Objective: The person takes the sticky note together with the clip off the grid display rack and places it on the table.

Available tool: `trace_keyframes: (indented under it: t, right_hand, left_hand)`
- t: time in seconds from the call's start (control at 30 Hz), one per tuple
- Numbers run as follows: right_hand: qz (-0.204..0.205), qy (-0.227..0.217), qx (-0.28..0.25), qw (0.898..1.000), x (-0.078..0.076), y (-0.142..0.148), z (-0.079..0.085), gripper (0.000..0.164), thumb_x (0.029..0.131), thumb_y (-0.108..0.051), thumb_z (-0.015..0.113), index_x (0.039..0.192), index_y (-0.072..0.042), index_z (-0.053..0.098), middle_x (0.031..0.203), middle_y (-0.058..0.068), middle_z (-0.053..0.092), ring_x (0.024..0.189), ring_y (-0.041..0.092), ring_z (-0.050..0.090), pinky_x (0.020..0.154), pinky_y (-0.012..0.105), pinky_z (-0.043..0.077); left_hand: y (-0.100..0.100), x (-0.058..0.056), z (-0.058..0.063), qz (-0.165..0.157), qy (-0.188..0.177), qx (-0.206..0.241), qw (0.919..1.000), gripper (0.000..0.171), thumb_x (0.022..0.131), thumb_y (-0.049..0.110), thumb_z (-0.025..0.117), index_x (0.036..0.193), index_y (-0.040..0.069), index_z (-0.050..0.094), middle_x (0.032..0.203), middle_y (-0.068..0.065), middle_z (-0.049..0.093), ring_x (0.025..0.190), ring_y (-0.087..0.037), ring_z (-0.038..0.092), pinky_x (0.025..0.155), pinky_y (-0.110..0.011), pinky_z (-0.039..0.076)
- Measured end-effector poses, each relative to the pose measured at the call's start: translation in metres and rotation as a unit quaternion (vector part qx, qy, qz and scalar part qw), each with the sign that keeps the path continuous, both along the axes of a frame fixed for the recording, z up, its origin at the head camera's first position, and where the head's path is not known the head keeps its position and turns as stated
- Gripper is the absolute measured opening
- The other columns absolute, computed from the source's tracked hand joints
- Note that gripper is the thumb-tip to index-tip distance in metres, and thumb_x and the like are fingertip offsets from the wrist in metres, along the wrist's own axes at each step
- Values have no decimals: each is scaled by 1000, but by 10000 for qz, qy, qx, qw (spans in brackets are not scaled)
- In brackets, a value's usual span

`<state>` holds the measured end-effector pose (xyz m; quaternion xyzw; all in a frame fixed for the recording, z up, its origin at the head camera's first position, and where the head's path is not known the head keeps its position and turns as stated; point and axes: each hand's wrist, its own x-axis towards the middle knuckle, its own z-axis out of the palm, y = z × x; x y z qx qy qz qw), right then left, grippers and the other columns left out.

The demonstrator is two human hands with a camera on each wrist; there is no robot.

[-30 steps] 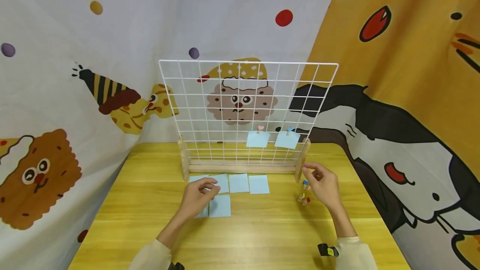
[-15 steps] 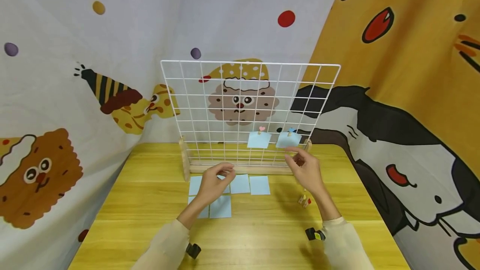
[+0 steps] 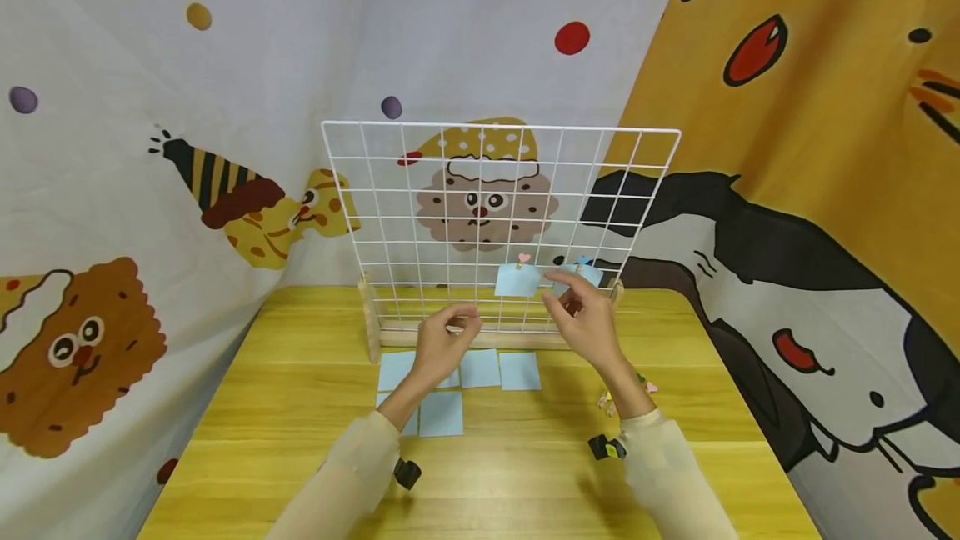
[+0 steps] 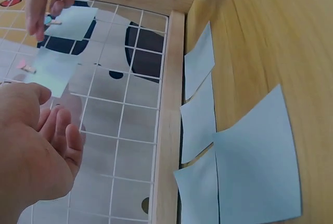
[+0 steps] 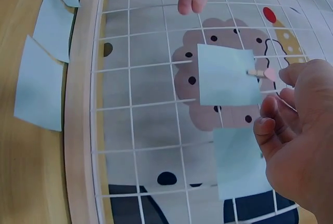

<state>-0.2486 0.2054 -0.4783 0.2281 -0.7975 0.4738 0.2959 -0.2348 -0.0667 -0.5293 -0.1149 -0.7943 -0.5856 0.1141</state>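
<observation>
My left hand (image 3: 444, 348) is raised in front of the white wire grid (image 3: 501, 125), fingers loosely bent, with nothing visible in them. A pale blue paper note (image 3: 516, 282) hangs on the grid from a small wooden clip with a pink heart (image 3: 523, 258). My right hand (image 3: 591, 325) is up beside this note, overlapping a second blue note (image 3: 591, 275) on a blue-topped clip (image 3: 583, 261). In the right wrist view, the loosely curled right fingers (image 5: 268, 125) are close by the pink heart clip (image 5: 268, 74), and no object shows between them.
Several blue notes (image 3: 520, 371) lie in rows on the wooden table (image 3: 510, 482), partly behind my left forearm. Small clips (image 3: 651, 387) lie to the right, partly hidden by my right forearm. The grid stands in a wooden base (image 3: 420, 338); a printed curtain (image 3: 480, 15) hangs behind.
My right hand has moved left and up from beside the clips on the table to the hanging notes. My left hand has moved right and up, off the notes on the table.
</observation>
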Motion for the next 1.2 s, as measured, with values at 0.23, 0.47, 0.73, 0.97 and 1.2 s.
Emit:
trace_keyframes:
  t: [0.23, 0.47, 0.73, 0.97, 1.2]
  right_hand:
    - [91, 448, 181, 9988, -11, -10, 8, 40, 96, 2, 85, 135, 0, 78, 128, 23, 80, 64, 12, 62, 59, 16, 51]
    - [129, 527, 249, 9982, -19, -19, 13, 41, 97, -1, 85, 138, 0, 77, 130, 21, 80, 64, 12, 63, 55, 22, 52]
    - [183, 698, 369, 9967, -28, -27, 14, 37, 99, 2, 82, 135, 0, 78, 138, 21, 79, 63, 14, 65, 56, 14, 47]
    - [156, 993, 746, 9921, -32, -30, 16, 37, 98, 4, 81, 135, 4, 77, 137, 24, 78, 62, 18, 65, 56, 12, 41]
    - [-14, 1252, 1092, 9861, -34, -32, 14, 39, 96, 5, 82, 134, 7, 76, 137, 27, 78, 61, 18, 64, 55, 16, 44]
  left_hand:
    - [9, -9, 4, 27, 45, 65, 10000, 23, 106, 16, 79, 127, 10, 83, 125, -10, 86, 103, -25, 79, 74, -17, 59]
    - [17, -16, 4, 19, 4, 145, 9999, 25, 105, 15, 80, 128, 3, 82, 127, -10, 85, 101, -24, 78, 69, -15, 57]
    - [23, -23, 5, 13, 170, 154, 9997, 25, 105, 14, 80, 127, 3, 82, 128, -13, 85, 101, -27, 79, 77, -17, 63]
    - [32, -29, 7, 40, 406, -77, 9991, 26, 105, 12, 80, 129, 3, 82, 127, -16, 85, 102, -34, 82, 79, -21, 66]
    - [38, -32, 7, 2, 349, -71, 9994, 28, 104, 12, 80, 132, 4, 80, 128, -16, 85, 103, -35, 83, 77, -24, 67]
